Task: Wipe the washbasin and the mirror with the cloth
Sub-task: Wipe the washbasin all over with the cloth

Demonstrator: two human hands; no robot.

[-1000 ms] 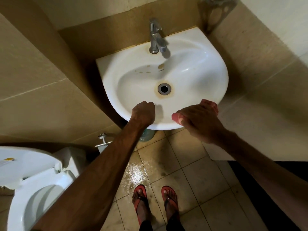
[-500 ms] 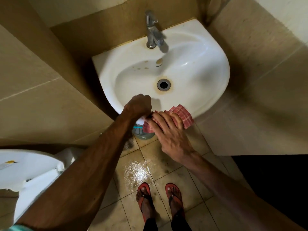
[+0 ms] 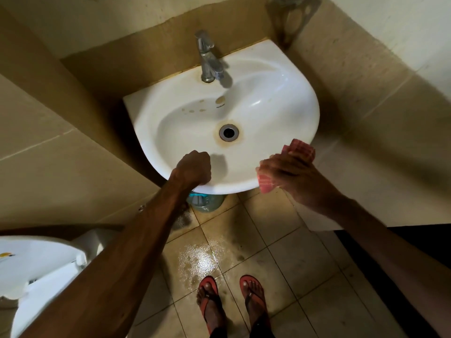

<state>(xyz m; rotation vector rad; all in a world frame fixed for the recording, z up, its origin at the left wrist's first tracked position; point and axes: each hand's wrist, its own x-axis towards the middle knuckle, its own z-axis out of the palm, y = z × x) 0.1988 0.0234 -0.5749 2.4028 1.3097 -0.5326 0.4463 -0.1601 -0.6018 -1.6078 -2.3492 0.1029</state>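
The white washbasin (image 3: 268, 98) hangs on the tiled wall, with brown stains around its drain (image 3: 228, 132) and below the chrome tap (image 3: 207, 59). My left hand (image 3: 192, 169) is closed over the basin's front rim. My right hand (image 3: 290, 174) presses a red checked cloth (image 3: 299, 150) against the front right rim; part of the cloth pokes out under my palm. No mirror is in view.
A white toilet (image 3: 41, 264) with its lid up stands at the lower left. A clear plastic bottle (image 3: 206, 202) sits on the floor under the basin. The floor tiles (image 3: 195, 262) are wet. My feet in red sandals (image 3: 207, 301) stand below.
My right hand has slid the cloth along the front rim, from beside my left hand out to the right. My left hand has kept its grip on the rim.
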